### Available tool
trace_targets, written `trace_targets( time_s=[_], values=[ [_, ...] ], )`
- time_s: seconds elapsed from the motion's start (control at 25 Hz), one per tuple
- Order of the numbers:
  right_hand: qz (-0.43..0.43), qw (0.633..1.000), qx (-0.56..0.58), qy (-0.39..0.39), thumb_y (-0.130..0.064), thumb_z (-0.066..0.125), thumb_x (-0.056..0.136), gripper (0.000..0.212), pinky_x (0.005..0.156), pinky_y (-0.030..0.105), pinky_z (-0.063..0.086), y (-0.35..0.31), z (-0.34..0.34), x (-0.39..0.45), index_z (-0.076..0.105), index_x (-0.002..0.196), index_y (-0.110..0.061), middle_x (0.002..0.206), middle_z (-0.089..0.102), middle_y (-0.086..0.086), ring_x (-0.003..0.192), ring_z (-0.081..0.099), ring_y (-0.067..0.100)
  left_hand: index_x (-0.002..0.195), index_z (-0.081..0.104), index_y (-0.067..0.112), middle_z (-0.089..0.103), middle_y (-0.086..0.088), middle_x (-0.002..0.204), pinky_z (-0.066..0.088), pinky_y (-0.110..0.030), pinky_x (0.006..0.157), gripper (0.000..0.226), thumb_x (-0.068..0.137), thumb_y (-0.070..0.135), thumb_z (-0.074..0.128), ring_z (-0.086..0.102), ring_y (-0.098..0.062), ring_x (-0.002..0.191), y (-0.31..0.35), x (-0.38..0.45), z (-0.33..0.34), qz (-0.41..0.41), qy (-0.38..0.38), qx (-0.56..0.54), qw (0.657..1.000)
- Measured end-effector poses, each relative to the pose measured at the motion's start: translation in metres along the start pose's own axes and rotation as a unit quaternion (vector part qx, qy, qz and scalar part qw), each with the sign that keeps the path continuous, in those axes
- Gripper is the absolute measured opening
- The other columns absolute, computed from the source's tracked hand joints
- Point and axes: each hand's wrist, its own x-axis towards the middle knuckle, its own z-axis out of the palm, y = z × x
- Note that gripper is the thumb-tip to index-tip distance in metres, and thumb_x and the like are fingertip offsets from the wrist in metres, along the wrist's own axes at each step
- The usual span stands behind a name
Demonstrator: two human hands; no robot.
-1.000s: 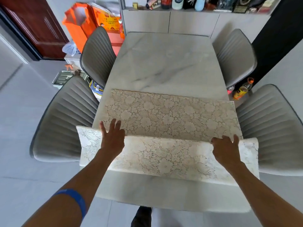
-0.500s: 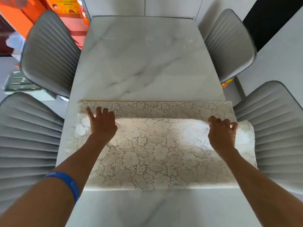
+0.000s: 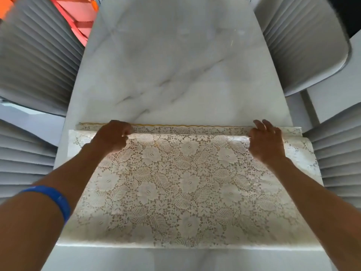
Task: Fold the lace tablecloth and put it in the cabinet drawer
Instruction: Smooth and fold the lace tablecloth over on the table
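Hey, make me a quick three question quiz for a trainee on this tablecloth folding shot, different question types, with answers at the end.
1. True or false: the lace tablecloth lies on the marble table.
2. Multiple choice: where do the left hand and the right hand meet the cloth? A) at its near fold, B) at the top layer's far edge, C) at its middle.
3. Short answer: what shows along the lower layer's far border, beyond the top layer?

Key: 1. True. 2. B. 3. A thin yellow scalloped trim.
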Motion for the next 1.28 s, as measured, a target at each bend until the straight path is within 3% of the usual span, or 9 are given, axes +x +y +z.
trace_targets(
  time_s=[0.2, 0.52, 0.68, 0.76, 0.84, 0.96, 1.08, 1.16, 1.28],
  values=[
    [-0.032, 0.999, -0.001, -0.001, -0.023, 0.046, 0.098, 0.024, 0.115, 0.053, 0.019, 0.011, 0.005, 0.023, 0.054, 0.117, -0.01, 0.132, 0.059, 0.008, 0.141, 0.035, 0.026, 0.108, 0.058, 0.013, 0.063, -0.004, 0.116, 0.015, -0.049, 0.117, 0.015, 0.093, 0.015, 0.058, 0.061, -0.027, 0.108, -0.022, 0.02, 0.006, 0.028, 0.0, -0.03, 0.999],
    [-0.027, 0.997, 0.019, 0.075, -0.019, 0.052, 0.095, 0.012, 0.109, 0.056, 0.022, 0.003, 0.003, 0.037, 0.058, 0.096, -0.008, 0.097, 0.066, 0.012, 0.112, 0.057, 0.033, 0.101, 0.061, 0.009, 0.063, -0.01, 0.11, 0.014, -0.046, 0.117, 0.009, 0.096, 0.013, 0.055, 0.06, -0.029, 0.107, -0.021, 0.033, 0.006, 0.022, 0.052, 0.002, 0.998],
    [-0.006, 0.998, 0.006, 0.066, -0.017, 0.05, 0.096, 0.013, 0.112, 0.059, 0.02, -0.003, -0.001, 0.041, 0.058, 0.094, -0.007, 0.091, 0.065, 0.012, 0.106, 0.059, 0.034, 0.097, 0.06, 0.011, 0.065, -0.009, 0.105, 0.017, -0.047, 0.116, 0.007, 0.095, 0.013, 0.054, 0.062, -0.03, 0.101, -0.02, 0.04, 0.006, 0.014, 0.052, 0.011, 0.998],
    [0.024, 0.998, 0.012, 0.054, -0.021, 0.048, 0.098, 0.019, 0.114, 0.062, 0.017, -0.005, -0.004, 0.038, 0.055, 0.106, -0.006, 0.1, 0.066, 0.016, 0.119, 0.053, 0.036, 0.105, 0.055, 0.012, 0.064, -0.01, 0.108, 0.019, -0.05, 0.116, 0.012, 0.093, 0.011, 0.053, 0.062, -0.032, 0.103, -0.018, 0.04, 0.009, -0.004, 0.072, 0.019, 0.997],
    [0.05, 0.996, 0.035, 0.057, -0.031, 0.045, 0.098, 0.038, 0.116, 0.063, 0.014, -0.031, -0.008, 0.026, 0.045, 0.129, -0.008, 0.13, 0.055, 0.018, 0.137, 0.037, 0.037, 0.12, 0.049, 0.011, 0.057, -0.014, 0.125, 0.023, -0.053, 0.115, 0.027, 0.094, 0.017, 0.048, 0.056, -0.033, 0.115, -0.004, 0.028, 0.02, -0.021, 0.109, 0.059, 0.992],
    [-0.056, 0.98, 0.175, 0.074, -0.035, 0.043, 0.099, 0.054, 0.119, 0.057, 0.017, -0.14, -0.005, -0.024, 0.029, 0.148, -0.017, 0.16, 0.024, 0.011, 0.148, 0.019, 0.033, 0.138, 0.041, 0.009, 0.038, -0.017, 0.15, 0.027, -0.052, 0.116, 0.044, 0.098, 0.026, 0.04, 0.037, -0.033, 0.137, 0.044, -0.019, 0.055, -0.017, 0.12, -0.025, 0.992],
    [-0.163, 0.968, 0.192, -0.001, -0.048, 0.021, 0.102, 0.058, 0.122, 0.055, 0.007, -0.229, 0.015, -0.076, 0.009, 0.155, -0.028, 0.165, -0.002, 0.005, 0.151, -0.004, 0.03, 0.151, 0.029, 0.013, 0.021, -0.016, 0.16, 0.022, -0.051, 0.118, 0.057, 0.1, 0.039, 0.033, 0.019, -0.031, 0.148, 0.049, -0.09, 0.093, -0.059, 0.083, -0.108, 0.989],
    [-0.149, 0.976, 0.158, 0.005, -0.051, 0.011, 0.102, 0.059, 0.121, 0.056, 0.005, -0.235, 0.029, -0.083, 0.002, 0.156, -0.029, 0.165, -0.007, 0.004, 0.151, -0.01, 0.03, 0.153, 0.022, 0.02, 0.013, -0.01, 0.163, 0.019, -0.052, 0.119, 0.061, 0.099, 0.047, 0.026, 0.01, -0.028, 0.15, 0.009, -0.145, 0.117, -0.111, 0.075, -0.088, 0.987],
    [-0.145, 0.981, 0.129, 0.026, -0.053, 0.014, 0.101, 0.061, 0.121, 0.055, 0.004, -0.231, 0.036, -0.081, 0.001, 0.156, -0.029, 0.165, -0.005, 0.004, 0.151, -0.008, 0.03, 0.155, 0.009, 0.031, 0.0, -0.003, 0.164, 0.012, -0.052, 0.121, 0.063, 0.098, 0.056, 0.015, -0.001, -0.025, 0.151, -0.05, -0.212, 0.136, -0.171, 0.063, -0.031, 0.983]
  ],
)
